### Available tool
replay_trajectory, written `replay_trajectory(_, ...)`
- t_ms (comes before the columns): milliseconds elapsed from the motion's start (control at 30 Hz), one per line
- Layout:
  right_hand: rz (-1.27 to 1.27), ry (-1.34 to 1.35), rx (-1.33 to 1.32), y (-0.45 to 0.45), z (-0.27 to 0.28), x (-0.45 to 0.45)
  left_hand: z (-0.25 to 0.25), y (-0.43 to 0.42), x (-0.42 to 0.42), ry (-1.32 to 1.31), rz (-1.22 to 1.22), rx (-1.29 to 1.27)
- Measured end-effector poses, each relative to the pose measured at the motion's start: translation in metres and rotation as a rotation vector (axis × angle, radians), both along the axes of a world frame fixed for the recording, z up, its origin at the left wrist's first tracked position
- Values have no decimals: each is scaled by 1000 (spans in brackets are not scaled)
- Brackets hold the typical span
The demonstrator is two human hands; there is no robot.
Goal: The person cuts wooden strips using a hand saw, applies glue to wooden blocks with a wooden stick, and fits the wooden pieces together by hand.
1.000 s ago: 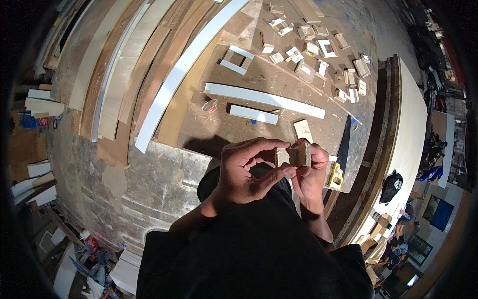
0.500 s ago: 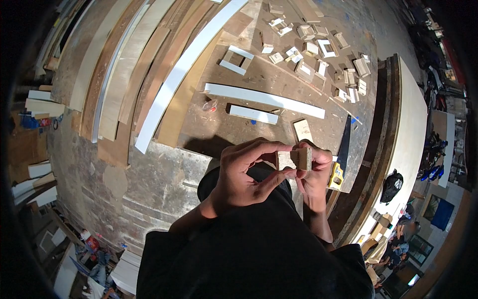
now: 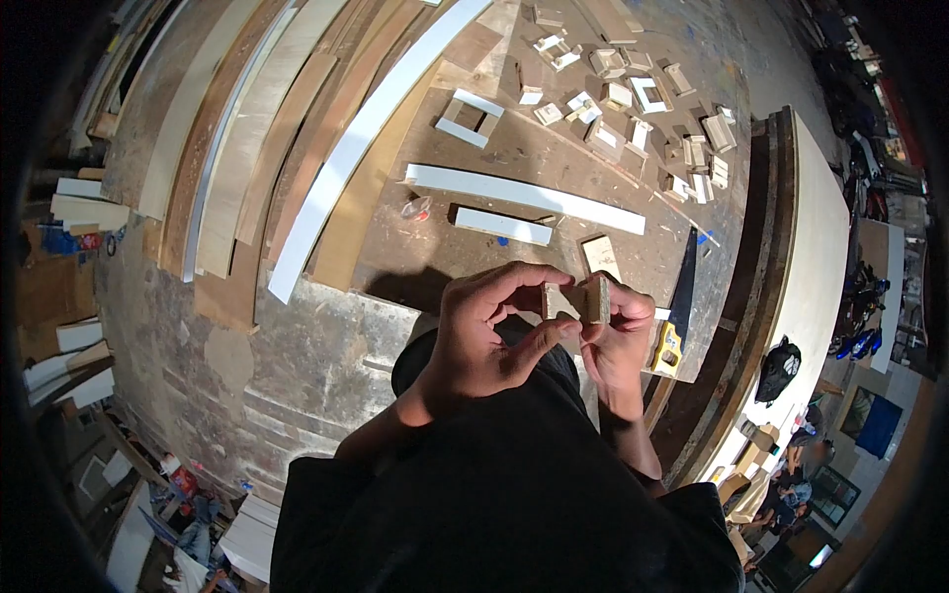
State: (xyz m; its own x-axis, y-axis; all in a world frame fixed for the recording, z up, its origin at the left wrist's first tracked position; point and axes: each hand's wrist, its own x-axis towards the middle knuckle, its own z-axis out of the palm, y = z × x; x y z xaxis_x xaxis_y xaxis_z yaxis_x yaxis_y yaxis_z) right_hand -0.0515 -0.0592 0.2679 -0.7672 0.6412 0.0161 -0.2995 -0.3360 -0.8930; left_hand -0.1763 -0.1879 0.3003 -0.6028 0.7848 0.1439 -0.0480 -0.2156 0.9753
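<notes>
Brown and scuffed, the worktop spreads out beyond the person's body. Long pale boards lie side by side on the left, and a long white strip that looks curved in this view runs next to them. A shorter white plank crosses the middle, well apart from the saw, which lies near the worktop's right edge, its yellow handle towards the person.

The left hand pinches one end of a small wood assembly between thumb and fingers; the right hand grips the other end. Both are raised over the near edge of the worktop. Half a second ago the assembly sat a little lower and further right in the view, and the left thumb lay under its edge; that thumb now rests across the lower front. How the assembly's parts join is hard to make out, as the fingers cover much of it.

Beside the plank lies a short white batten, with a square frame further off. Just beyond the hands is a pale block. These have stayed put.
</notes>
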Motion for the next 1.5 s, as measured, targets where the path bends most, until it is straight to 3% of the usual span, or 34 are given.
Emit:
replay_trajectory(267, -89, -21, -202, -8, -3, -7, -28, 12, 4, -433, -59, 50)
replay_trajectory(500, -110, -37, -146, -9, -9, -11, -41, 14, 9, -360, 17, 71)
replay_trajectory(1000, -75, -48, -105, -2, -17, -7, -29, 9, -3, -500, -39, -17)
replay_trajectory(1300, 17, -242, 421, 24, 15, -1, -17, -4, -12, -548, -95, -75)
replay_trajectory(1500, 131, -149, 765, 36, 28, -8, -12, -9, -12, -534, -154, -62)
